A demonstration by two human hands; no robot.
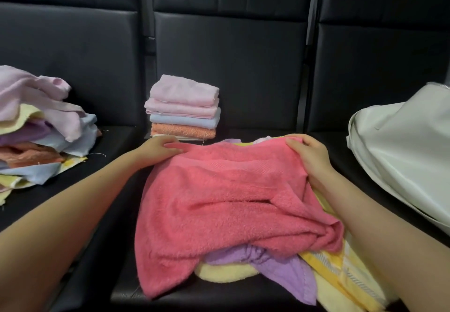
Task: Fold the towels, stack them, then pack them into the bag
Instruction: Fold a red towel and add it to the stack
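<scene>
Left hand [159, 147] and right hand [308, 158] each pinch a far corner of the pink towel [226, 204]: soft, light, limp terry, best held by its corners

Rumpled coral-pink towel [229, 197] spread over loose towels — folded stack [183, 108] behind, white bag [409, 146] right.

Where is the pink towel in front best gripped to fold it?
By its two far corners, from above, as both hands do: the left hand pinches the far left corner of the pink towel, the right hand the far right. That far edge lies straight and exposed, while the near edge is bunched over the purple towel and yellow towels.
</scene>
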